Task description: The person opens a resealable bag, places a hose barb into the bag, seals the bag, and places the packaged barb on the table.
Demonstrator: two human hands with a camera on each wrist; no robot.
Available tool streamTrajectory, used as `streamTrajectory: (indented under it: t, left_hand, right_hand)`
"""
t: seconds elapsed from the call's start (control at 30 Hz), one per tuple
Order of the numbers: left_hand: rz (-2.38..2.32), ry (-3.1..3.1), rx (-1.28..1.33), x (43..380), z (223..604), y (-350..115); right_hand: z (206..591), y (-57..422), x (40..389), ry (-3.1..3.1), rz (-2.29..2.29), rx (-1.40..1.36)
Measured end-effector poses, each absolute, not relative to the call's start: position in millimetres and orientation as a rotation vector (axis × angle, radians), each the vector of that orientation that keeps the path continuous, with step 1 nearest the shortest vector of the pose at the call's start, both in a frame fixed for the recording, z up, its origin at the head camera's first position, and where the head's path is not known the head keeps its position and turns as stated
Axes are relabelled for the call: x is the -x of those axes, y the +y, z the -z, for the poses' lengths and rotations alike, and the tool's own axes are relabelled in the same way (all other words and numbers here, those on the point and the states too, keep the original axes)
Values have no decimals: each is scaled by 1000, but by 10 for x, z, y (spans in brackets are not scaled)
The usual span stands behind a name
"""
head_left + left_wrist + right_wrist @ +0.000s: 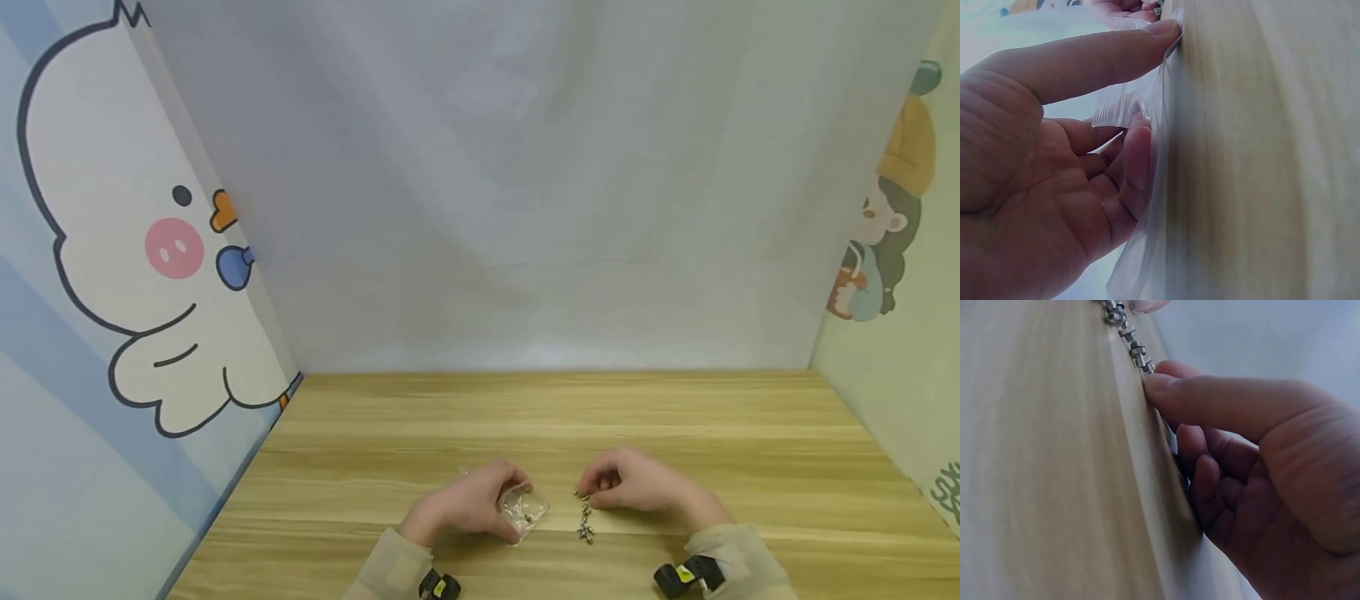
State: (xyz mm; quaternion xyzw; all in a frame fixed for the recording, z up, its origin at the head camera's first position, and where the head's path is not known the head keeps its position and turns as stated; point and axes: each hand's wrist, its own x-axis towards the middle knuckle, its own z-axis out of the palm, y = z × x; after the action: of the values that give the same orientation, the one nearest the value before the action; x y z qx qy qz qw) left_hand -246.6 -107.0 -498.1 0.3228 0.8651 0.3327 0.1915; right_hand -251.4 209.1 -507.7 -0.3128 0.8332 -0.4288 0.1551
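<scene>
While the left hand (472,505) grips a clear bag (517,503) near the front of the bench (555,417), the right hand (637,485) reaches to a row of small metal parts (585,532) beside it. The left grip is curved wide around the bag, thumb at its near edge and fingers at the far one — a hold that probably serves to spread the thin film and steady its ribbed edge, visible in the left wrist view. At least one small dark piece (528,518) shows inside. The parts lie on the bench between the hands, in a loose line that thickens toward its near end; so close to the bag, they would seem to ask only a short reach. The right grip has thumb and forefinger brought to the far end of the line, the other fingers curled toward the palm; whether a part is pinched between the tips cannot be told. Each wrist bears a small camera (675,581) at a pale sleeve (742,562) — placed, presumably, to look along the thumb.
</scene>
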Motion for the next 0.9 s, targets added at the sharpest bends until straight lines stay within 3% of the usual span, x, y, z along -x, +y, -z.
streamTrajectory:
  t: [0.9]
  left_hand:
    - [-957, 2432, -899, 2472, 4978, -1054]
  right_hand:
    - [5047, 2077, 2519, 2458, 1154, 881]
